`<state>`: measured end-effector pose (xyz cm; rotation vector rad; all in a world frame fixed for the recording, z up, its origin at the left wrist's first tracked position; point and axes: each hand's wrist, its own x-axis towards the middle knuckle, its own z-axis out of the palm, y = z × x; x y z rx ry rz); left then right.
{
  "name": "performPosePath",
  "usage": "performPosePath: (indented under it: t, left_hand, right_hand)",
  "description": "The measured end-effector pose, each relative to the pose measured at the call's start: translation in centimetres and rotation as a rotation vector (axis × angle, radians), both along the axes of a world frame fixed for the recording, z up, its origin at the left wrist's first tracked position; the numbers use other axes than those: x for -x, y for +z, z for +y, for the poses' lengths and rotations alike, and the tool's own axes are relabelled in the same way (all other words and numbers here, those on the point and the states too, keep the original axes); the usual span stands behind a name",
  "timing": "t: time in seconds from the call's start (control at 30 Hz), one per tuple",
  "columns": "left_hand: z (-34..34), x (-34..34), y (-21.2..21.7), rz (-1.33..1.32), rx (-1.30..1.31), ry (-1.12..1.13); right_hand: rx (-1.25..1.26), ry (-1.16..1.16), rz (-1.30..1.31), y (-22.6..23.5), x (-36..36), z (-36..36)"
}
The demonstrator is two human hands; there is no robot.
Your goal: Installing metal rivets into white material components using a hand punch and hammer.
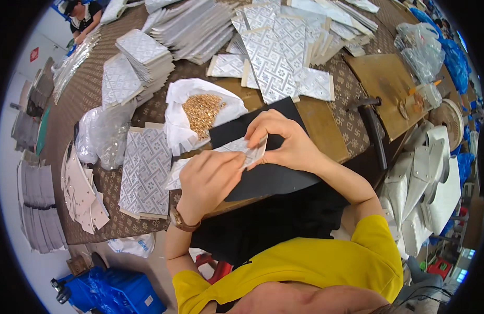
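Over a black sheet [273,182], I hold a white and grey patterned panel [230,147] with pale edges in both hands. My left hand [208,177], with a watch on its wrist, has its fingers closed on the panel's upper face. At the right end, my right hand [290,140] pinches the same panel between thumb and fingers. Whatever is under my fingertips is too small to make out. Just beyond my left hand lies an opened white bag [175,99] of small gold-coloured metal pieces [201,113].
Patterned panels [145,170] lie to the left, with more stacks [276,49] at the back. A hammer [373,131] rests on the right beside a brown board [383,86]. White pieces [422,183] are piled at far right. Another person [85,21] works at the far left.
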<state>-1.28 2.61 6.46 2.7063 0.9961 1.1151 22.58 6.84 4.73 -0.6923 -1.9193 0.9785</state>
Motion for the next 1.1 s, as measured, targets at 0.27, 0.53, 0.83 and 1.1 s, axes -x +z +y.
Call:
performPosePath:
  t: [0.27,0.53,0.83,1.1]
  left_hand:
    - [-3.5,-0.5,-6.8,0.463,-0.226,-0.058]
    - [-5.5,-1.1,-5.7,0.636,-0.122,0.008]
    - [-5.4,-0.7,-6.3,0.498,0.011,-0.049]
    - [-4.1,0.4,-5.1,0.394,0.163,-0.065]
  right_hand:
    - [-0.172,-0.776,-0.475,-2.9,-11.1,-5.0]
    - [-0.275,-1.300,-1.048,-6.7,-20.7,-6.4]
    - [-0.299,-1.334,-1.079,-7.4,-22.9,-5.9]
    - [-0.110,-0.223,-0.414,-3.9,-5.1,-8.4]
